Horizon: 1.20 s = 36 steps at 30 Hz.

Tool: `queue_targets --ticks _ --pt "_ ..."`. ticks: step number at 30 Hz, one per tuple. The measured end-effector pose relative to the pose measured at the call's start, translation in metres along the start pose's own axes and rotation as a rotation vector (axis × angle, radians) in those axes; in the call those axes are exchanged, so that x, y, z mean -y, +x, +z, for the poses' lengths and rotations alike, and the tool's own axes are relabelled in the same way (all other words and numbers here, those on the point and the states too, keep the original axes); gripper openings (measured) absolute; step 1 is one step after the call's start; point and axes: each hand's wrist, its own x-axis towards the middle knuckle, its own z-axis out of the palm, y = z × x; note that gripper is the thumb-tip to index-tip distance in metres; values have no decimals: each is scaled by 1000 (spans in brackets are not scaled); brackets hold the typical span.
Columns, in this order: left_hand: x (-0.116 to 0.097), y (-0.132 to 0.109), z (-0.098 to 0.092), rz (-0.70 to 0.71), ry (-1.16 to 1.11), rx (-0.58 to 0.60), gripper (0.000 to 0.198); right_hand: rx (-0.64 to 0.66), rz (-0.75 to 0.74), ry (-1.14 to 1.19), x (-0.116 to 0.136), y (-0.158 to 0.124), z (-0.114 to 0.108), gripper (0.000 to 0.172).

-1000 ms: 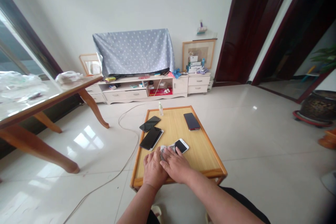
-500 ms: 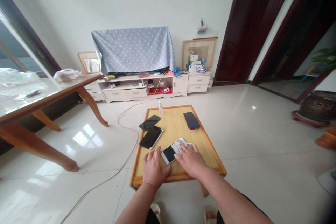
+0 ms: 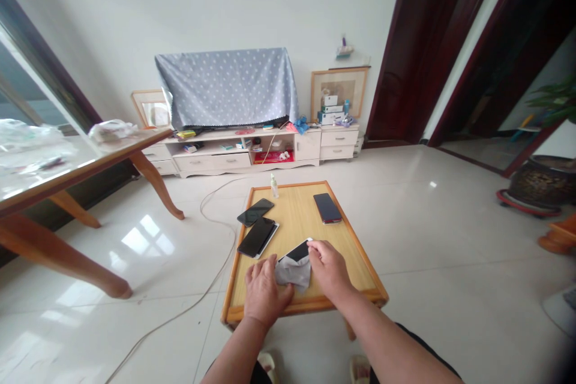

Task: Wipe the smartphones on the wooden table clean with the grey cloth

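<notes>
Head view shows us a low table (image 3: 297, 207) with a wooden rim and a pale wood-grain top. Near its front edge lies the white phone (image 3: 300, 250), black screen up, a grey cloth (image 3: 294, 275) draped over its near side. Our left hand (image 3: 265, 288) sits at the phone's left end with the cloth's edge, fingers curved; we cannot tell whether its grip is clenched on either. Our right hand (image 3: 330, 270) has its fingertips bent in at the phone's far right corner, and we cannot tell whether that grip grasps phone or cloth.

Stacked boxes (image 3: 332, 113) on the white cabinet (image 3: 211, 162) carry marks too small for us to read, and the small clear bottle (image 3: 274, 187) at the table's far left corner is likewise too small to make out. Along the left edge we see a dark phone (image 3: 255, 212) and, nearer us, a black phone (image 3: 257, 236) overlapping a white-edged one; another phone (image 3: 327, 208) lies near the right edge.

Around us, glossy pale tiles (image 3: 427, 234) reflect window light, a cable (image 3: 201, 210) winds across them, and a dotted cover (image 3: 229, 87) hangs above the cabinet.
</notes>
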Motion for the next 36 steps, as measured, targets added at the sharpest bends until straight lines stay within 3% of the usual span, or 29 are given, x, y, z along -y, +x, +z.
queue_targets --ticks 4,6,9,11,16,21,23,31,36 --pt "2 -1 4 12 11 -24 68 157 -22 -53 12 -14 13 33" --pt "4 -1 6 16 21 -19 62 290 -110 -86 21 -23 20 32" --pt "7 -1 7 30 27 9 60 470 -281 -112 32 -31 26 41" --pt "7 -1 7 26 26 21 62 520 -309 -148 34 -30 25 48" --pt "4 -1 7 -22 21 -13 57 486 -160 -309 30 -18 22 57" --pt "8 -1 7 21 4 7 63 555 -336 -198 35 -25 27 55" --pt "7 0 6 16 10 0 61 547 -342 -189 32 -23 28 56" --pt "-5 3 6 -44 21 -30 66 400 70 -415 -11 21 17 61" --pt "-2 3 9 -24 54 -43 61 430 -85 -346 0 -12 24 60"
